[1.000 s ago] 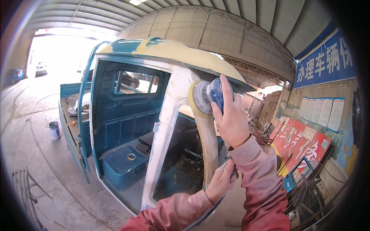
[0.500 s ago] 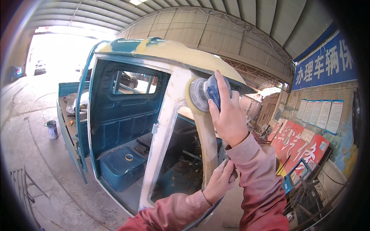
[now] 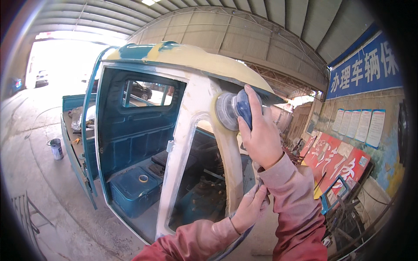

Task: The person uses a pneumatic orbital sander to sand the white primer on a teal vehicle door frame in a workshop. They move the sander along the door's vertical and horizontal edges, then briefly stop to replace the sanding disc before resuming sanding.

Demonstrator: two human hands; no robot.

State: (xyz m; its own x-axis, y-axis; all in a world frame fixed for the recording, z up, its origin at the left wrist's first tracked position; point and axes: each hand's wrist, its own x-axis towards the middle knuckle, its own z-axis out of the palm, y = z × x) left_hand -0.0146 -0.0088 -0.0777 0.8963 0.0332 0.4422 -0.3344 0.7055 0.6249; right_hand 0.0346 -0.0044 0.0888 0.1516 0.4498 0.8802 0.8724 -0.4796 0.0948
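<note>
A round power sander [image 3: 227,111], blue on top with a grey skirt, has its pad against the putty-coated upper front pillar [image 3: 230,145] of a small truck cab. My right hand [image 3: 263,135] is wrapped over its blue top, fingers pointing up. Lower down, beside the pillar, my left hand [image 3: 250,208] is closed around the sander's hose; a dark stretch of hose [image 3: 238,244] shows below the wrist. The grip's inner side is hidden. Beige putty covers the cab roof [image 3: 200,56], and the door frame [image 3: 180,148] is whitish.
Inside the cab are a blue box seat [image 3: 135,191] and a roll of tape [image 3: 143,178]. A bucket [image 3: 55,149] and a metal stand [image 3: 28,213] stand on the left floor. Red signboards [image 3: 333,163] and a loose window frame [image 3: 335,195] lean at the right wall.
The sander, under my right hand, has shifted slightly down and right along the pillar. My left hand keeps its grip. The whole view has turned a little.
</note>
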